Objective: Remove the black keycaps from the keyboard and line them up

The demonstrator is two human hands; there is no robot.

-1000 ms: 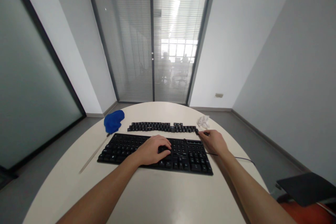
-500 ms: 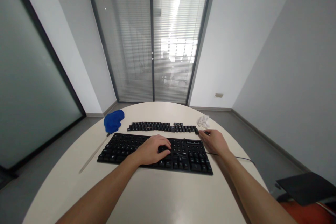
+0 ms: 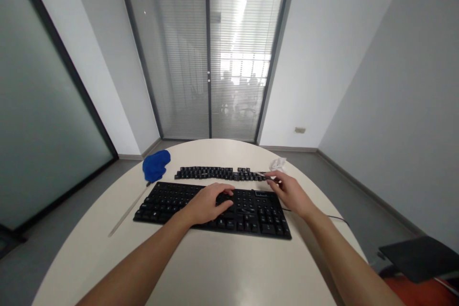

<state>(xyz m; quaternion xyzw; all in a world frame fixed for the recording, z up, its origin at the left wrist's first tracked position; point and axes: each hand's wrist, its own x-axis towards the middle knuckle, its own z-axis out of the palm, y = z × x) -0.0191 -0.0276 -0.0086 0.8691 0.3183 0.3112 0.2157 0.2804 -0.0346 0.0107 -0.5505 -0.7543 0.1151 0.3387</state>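
A black keyboard (image 3: 267, 215) lies across the table before me, several of its keys removed in the upper and middle area. My left hand (image 3: 210, 204) rests over its middle, thumb and fingers apart with nothing seen between them. Behind the keyboard, loose black keycaps (image 3: 211, 173) stand in rows. My right hand (image 3: 289, 193) is at the right end of these rows, above the keyboard's far right corner. Its fingers are closed on a thin pale tool (image 3: 260, 174) that points left over the keycaps; its exact kind is too small to make out.
A blue cloth (image 3: 156, 165) lies at the back left, beside a long thin stick (image 3: 129, 210) with a dark tip. Crumpled white tissue (image 3: 278, 164) sits behind my right hand. The cable (image 3: 337, 217) runs off the round table's (image 3: 215, 272) right edge.
My right hand has lifted from the table beside the keycaps and turned left, and the thin tool now shows in its fingers. My left fingers have opened away from the thumb.
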